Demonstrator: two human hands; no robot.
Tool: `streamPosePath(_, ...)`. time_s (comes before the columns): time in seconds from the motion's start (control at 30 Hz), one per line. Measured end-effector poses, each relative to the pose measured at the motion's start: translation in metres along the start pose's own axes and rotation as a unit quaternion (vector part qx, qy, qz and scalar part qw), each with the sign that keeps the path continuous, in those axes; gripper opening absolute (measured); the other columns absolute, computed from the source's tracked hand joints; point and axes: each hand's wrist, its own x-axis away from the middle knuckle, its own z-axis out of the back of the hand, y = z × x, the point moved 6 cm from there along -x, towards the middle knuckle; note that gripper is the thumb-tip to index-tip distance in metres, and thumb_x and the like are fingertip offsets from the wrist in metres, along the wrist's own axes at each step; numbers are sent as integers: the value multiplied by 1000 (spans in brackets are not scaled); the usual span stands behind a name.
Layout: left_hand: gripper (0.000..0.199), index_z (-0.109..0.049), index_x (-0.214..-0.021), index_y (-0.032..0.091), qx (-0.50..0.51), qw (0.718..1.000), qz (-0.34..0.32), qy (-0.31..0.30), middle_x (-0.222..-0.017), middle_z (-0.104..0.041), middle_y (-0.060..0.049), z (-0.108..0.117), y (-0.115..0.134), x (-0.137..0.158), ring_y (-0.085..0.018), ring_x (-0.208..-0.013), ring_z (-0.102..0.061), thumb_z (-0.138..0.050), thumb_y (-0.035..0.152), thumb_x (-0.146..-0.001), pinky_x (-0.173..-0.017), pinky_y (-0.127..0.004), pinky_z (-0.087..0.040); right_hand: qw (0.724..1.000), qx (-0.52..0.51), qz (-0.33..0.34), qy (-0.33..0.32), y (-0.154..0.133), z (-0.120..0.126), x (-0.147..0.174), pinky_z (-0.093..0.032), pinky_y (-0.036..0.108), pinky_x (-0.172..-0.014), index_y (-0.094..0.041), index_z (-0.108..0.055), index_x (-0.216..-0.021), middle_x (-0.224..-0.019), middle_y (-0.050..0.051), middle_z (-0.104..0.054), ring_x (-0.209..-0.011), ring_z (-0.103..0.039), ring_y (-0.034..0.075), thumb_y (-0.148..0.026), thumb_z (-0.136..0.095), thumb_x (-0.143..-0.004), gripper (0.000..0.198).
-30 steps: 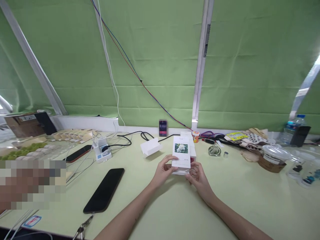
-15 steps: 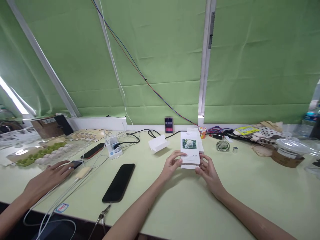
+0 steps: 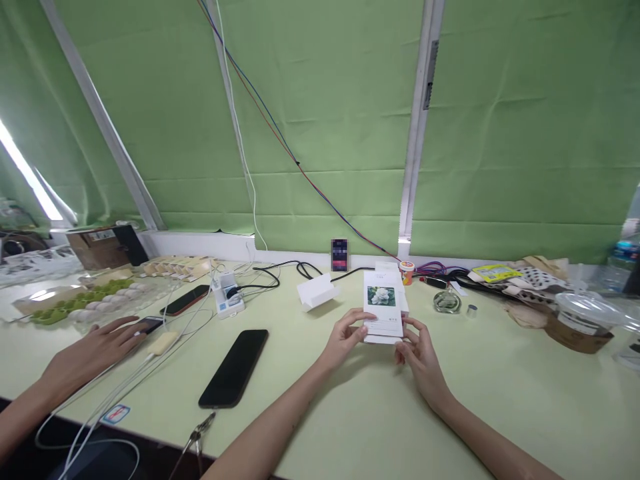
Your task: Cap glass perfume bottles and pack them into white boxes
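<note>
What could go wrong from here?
The left hand and right hand hold the flower box near its closer end: squeezing too hard might crease it.
The tub stands beyond the box, slightly right: a forward push might knock it over.

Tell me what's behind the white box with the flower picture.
Behind the box, more white cardboard shows past its top and right edges. Farther back, to the right, stands a small tub. The box hides the rest.
</note>
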Motion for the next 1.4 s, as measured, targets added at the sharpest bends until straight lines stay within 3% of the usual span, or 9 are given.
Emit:
streamPosePath(0.5, 34, -67, -112, 23, -43, 999, -1, -9, -112, -51, -9, -3, 0, 0, -19, -91, -57, -61, 42, -84, -78, -30, -49, 999, 16, -6, 37, 1, 6, -1, -42, 22, -43, -28, -38, -117, -92, 0, -64, -46, -48, 7, -42, -62, -83, 44)
streamPosePath(0.73, 31, -66, -110, 22, -8, 1000, 24, 10, -114, -56, -8, -1, -3, 0, -19, -90, -59, -61, 39, -85, -77, -28, -46, 998, 39, 11, 56, -1, 7, 1, -41, 22, -38, -28, -39, -109, -93, -1, -62, -40, -48, 6, -46, -54, -88, 32)
streamPosePath(0.87, 30, -65, -109, 21, 26, 998, 50, 25, -107, -62, -8, -1, -7, 0, -17, -85, -59, -64, 37, -84, -75, -27, -46, 996, 50, 20, 65, 0, 9, 2, -39, 20, -37, -26, -41, -94, -73, -5, -59, -40, -50, 7, -47, -51, -90, 23)
streamPosePath(0.97, 31, -65, -108, 20, 38, 997, 61, 38, -102, -65, -8, 0, -9, 0, -16, -82, -60, -66, 36, -82, -74, -27, -47, 997, 59, 29, 49, -2, 7, 2, -40, 21, -38, -25, -48, -93, -60, -6, -53, -40, -50, 9, -47, -51, -91, 22)
streamPosePath(1.07, 33, -65, -108, 20, 37, 997, 58, 41, -107, -63, -9, 0, -9, 0, -19, -87, -61, -67, 37, -80, -75, -29, -49, 995, 62, 49, 57, -7, 7, 2, -42, 23, -36, -25, -53, -92, -88, 1, -56, -46, -55, 9, -48, -52, -89, 23)
streamPosePath(1.13, 32, -66, -107, 20, 31, 998, 48, 33, -113, -60, -10, -1, -8, 0, -20, -91, -61, -68, 37, -79, -76, -30, -49, 993, 65, 64, 72, -11, 9, 3, -44, 24, -37, -24, -55, -89, -104, 3, -48, -50, -56, 8, -47, -53, -89, 22)
streamPosePath(1.23, 31, -67, -106, 20, 24, 999, 37, 19, -115, -57, -10, -4, -8, -1, -20, -91, -60, -69, 36, -79, -76, -29, -50, 990, 69, 79, 89, -16, 10, 3, -47, 25, -42, -24, -56, -83, -102, 1, -42, -57, -57, 8, -42, -54, -89, 20)
streamPosePath(1.4, 29, -68, -103, 21, 9, 999, 29, 13, -112, -57, -9, -6, -9, -1, -19, -88, -61, -70, 37, -78, -76, -29, -50, 988, 74, 92, 102, -20, 11, 3, -51, 29, -58, -24, -54, -81, -97, 1, -45, -66, -56, 13, -40, -54, -90, 18)
